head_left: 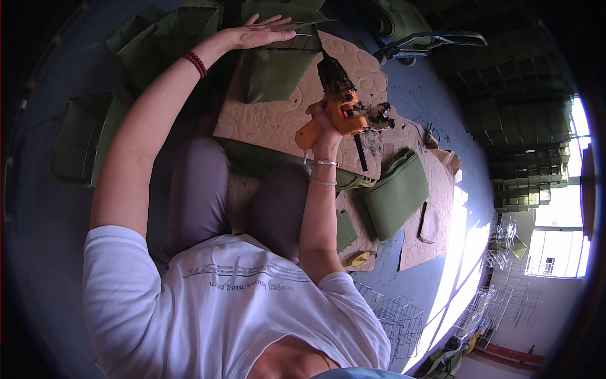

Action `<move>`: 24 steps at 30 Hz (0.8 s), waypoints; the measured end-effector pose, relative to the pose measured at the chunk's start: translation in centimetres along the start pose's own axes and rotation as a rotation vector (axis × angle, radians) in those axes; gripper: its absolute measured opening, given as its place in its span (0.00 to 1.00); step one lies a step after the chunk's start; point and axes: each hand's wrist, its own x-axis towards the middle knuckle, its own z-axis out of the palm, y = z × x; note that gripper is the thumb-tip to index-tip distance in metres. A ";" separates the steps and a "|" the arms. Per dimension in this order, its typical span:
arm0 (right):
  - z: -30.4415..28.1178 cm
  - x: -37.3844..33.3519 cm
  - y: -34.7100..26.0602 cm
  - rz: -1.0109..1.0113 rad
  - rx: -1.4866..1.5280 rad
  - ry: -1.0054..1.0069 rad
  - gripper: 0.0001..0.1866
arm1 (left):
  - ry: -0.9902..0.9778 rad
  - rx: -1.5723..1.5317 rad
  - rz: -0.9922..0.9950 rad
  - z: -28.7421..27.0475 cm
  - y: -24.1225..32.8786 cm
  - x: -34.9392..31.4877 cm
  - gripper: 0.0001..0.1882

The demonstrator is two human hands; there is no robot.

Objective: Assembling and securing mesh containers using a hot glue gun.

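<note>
Right hand (324, 128) is gripping a glue gun (346, 101), left hand (260, 34) is extending straight fingers at green fabric (274, 76) by the cardboard's (361, 63) far edge; likely gluing, needing steady aim.

From where I stand, the only lettering I can make out is the print (243, 275) across the chest of the person's white T-shirt (246, 316). It is grey on white and sits upside down in the head view, the tops of the letters toward the neckline. There are small rows of type and, among them, a few much larger characters. The row nearest the neckline is the clearest; folds in the cloth bend the rest and blur the finest type.
</note>
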 end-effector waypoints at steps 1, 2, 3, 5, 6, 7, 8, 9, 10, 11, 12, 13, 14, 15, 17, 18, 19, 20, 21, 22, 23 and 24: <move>-0.1 0.0 0.0 0.005 -0.001 -0.003 0.06 | 0.001 -0.001 0.001 0.0 0.0 0.0 0.43; -0.3 0.1 0.2 0.004 -0.001 -0.002 0.06 | 0.000 -0.001 0.003 -0.1 0.1 -0.1 0.43; -0.8 0.3 0.6 -0.002 -0.035 0.028 0.06 | -0.006 -0.006 0.002 -0.1 0.3 -0.1 0.43; -1.8 0.4 1.3 -0.009 -0.068 0.057 0.06 | -0.010 -0.011 0.001 -0.1 0.4 -0.1 0.43; -2.4 0.3 1.6 -0.015 -0.070 0.085 0.05 | -0.003 -0.027 0.001 -0.1 0.4 0.0 0.43; -3.1 0.4 1.8 -0.021 -0.072 0.114 0.05 | 0.004 -0.044 0.002 0.0 0.3 0.0 0.43; -3.5 0.5 1.8 -0.039 -0.145 0.130 0.04 | 0.002 -0.045 0.002 0.0 0.2 0.1 0.43; -3.9 0.4 1.8 -0.038 -0.146 0.131 0.04 | 0.006 -0.029 0.001 0.0 0.1 0.2 0.43; -4.4 0.1 1.8 -0.063 -0.202 0.130 0.06 | 0.008 -0.013 0.000 0.1 0.0 0.3 0.43; -4.4 -0.1 1.5 -0.088 -0.259 0.128 0.08 | 0.007 -0.014 0.002 0.1 0.0 0.2 0.43; -4.4 -0.2 1.3 -0.088 -0.259 0.130 0.08 | 0.006 -0.010 -0.001 0.0 0.1 0.2 0.43; -4.2 -0.3 1.1 -0.077 -0.185 0.073 0.10 | 0.005 -0.005 -0.004 0.0 0.1 0.1 0.43; -3.8 -0.4 0.7 -0.067 -0.112 0.018 0.13 | 0.003 -0.006 -0.002 -0.1 0.2 0.1 0.43; -3.4 -0.4 0.2 -0.066 -0.112 0.021 0.13 | 0.005 0.009 0.003 -0.2 0.3 0.0 0.43; -2.4 -0.2 -0.7 0.011 -0.026 -0.126 0.16 | 0.009 0.025 0.006 -0.1 0.3 0.0 0.42; -2.0 -0.2 -0.7 0.040 0.017 -0.128 0.16 | 0.007 0.031 0.006 0.0 0.2 0.0 0.42; -1.9 0.0 -0.3 0.039 0.018 -0.130 0.16 | 0.005 0.039 0.005 0.1 0.1 0.0 0.42; -1.7 0.4 -0.1 0.067 0.083 -0.151 0.16 | 0.005 0.039 0.007 0.1 0.3 0.0 0.42; -1.7 0.6 0.1 0.095 0.147 -0.172 0.16 | 0.000 0.040 0.010 0.1 0.4 0.0 0.42; -1.6 0.6 0.3 0.097 0.165 -0.156 0.15 | -0.005 0.042 0.013 0.1 0.6 0.0 0.42; -1.9 0.7 0.8 0.098 0.167 -0.157 0.15 | -0.004 0.043 0.012 0.0 0.6 -0.1 0.42; -2.7 0.7 1.6 0.131 0.211 -0.144 0.15 | -0.004 0.037 0.010 -0.1 0.8 -0.1 0.42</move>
